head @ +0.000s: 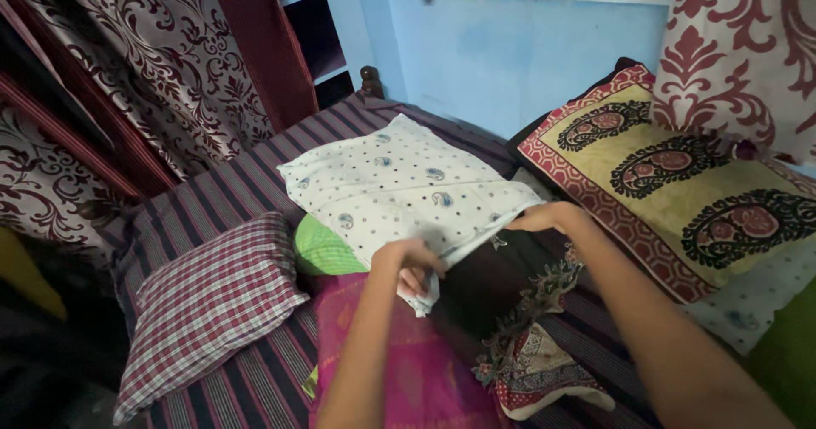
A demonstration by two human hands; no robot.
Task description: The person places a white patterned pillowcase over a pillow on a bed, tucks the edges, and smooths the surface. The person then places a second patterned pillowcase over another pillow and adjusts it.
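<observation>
Mid-fold, we pinch the white dotted cloth point(399, 183), spread on the striped bed point(255, 166), left hand point(412, 263) clenched on its near corner, right hand point(544, 218) gripping its right edge; next likely needs an even fold.

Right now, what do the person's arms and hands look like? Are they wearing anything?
Both arms are bare as far as the picture shows: no sleeves, gloves, watch or bangles in view. The left hand and right hand are bare too, with slim forearms reaching in from the bottom edge. I can see no rings on the fingers, though they are small and partly hidden.
</observation>
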